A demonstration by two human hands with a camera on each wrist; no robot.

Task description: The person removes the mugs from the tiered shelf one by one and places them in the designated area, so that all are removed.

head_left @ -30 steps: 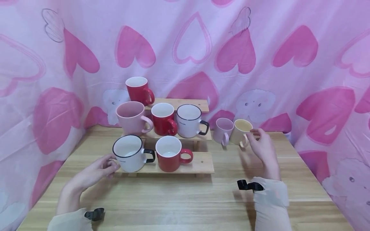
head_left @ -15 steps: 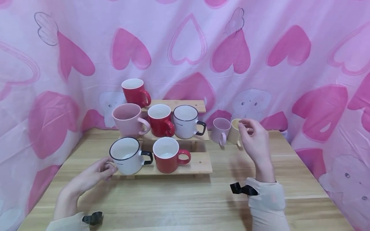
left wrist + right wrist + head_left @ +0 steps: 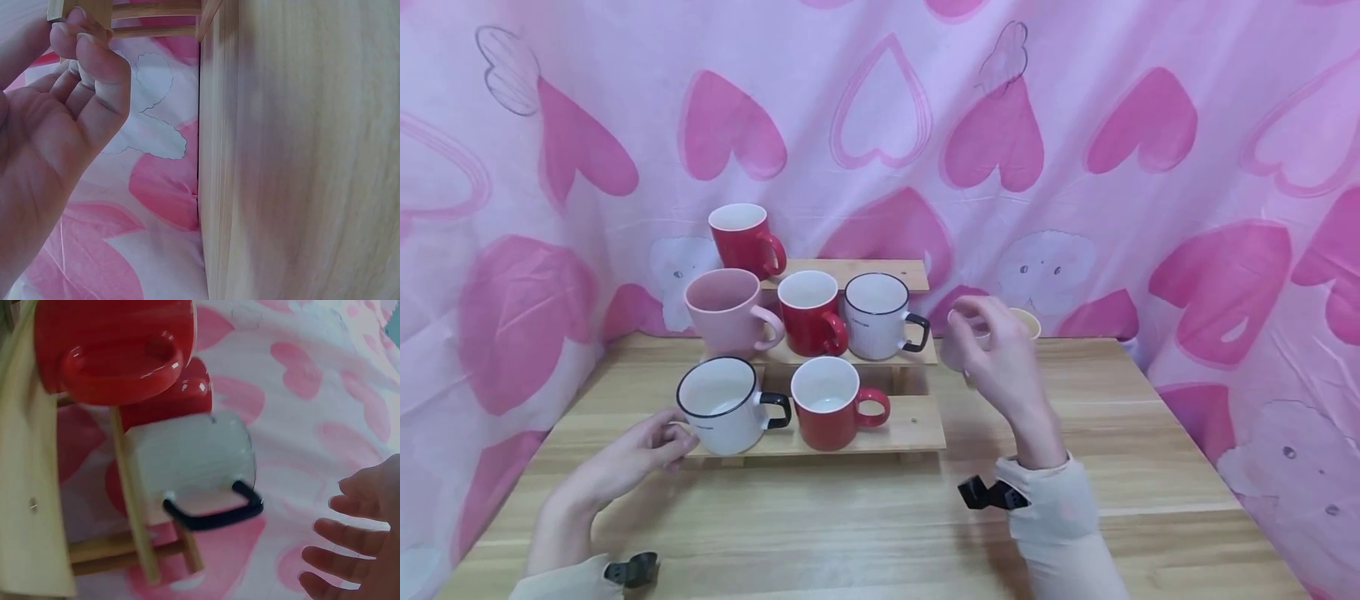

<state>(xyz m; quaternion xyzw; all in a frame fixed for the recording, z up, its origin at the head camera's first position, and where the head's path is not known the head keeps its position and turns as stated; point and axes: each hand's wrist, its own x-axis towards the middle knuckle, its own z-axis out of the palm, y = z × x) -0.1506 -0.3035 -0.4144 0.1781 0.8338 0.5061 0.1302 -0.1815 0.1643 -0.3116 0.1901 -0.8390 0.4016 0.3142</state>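
A three-step wooden shelf (image 3: 917, 429) carries several mugs. My left hand (image 3: 643, 450) holds the left end of its bottom board, beside a white black-rimmed mug (image 3: 722, 429); in the left wrist view the fingertips (image 3: 100, 59) curl at the board's corner. My right hand (image 3: 1000, 354) hovers in front of a small lilac mug (image 3: 953, 348), hiding most of it and much of a small yellow mug (image 3: 1030, 321). In the right wrist view its fingers are spread apart with nothing between them, to the right of a white mug (image 3: 187, 462) with a black handle.
A red mug (image 3: 826, 417) shares the bottom step. The middle step has a large pink mug (image 3: 722, 321), a red mug (image 3: 805, 321) and a white mug (image 3: 874, 325). Another red mug (image 3: 737, 246) tops the shelf. A heart-patterned curtain (image 3: 880, 108) hangs behind the table (image 3: 820, 533).
My right hand has left the yellow mug's rim and moved left across to the lilac mug. My left hand stays at the shelf's end. The camera view has shifted slightly.
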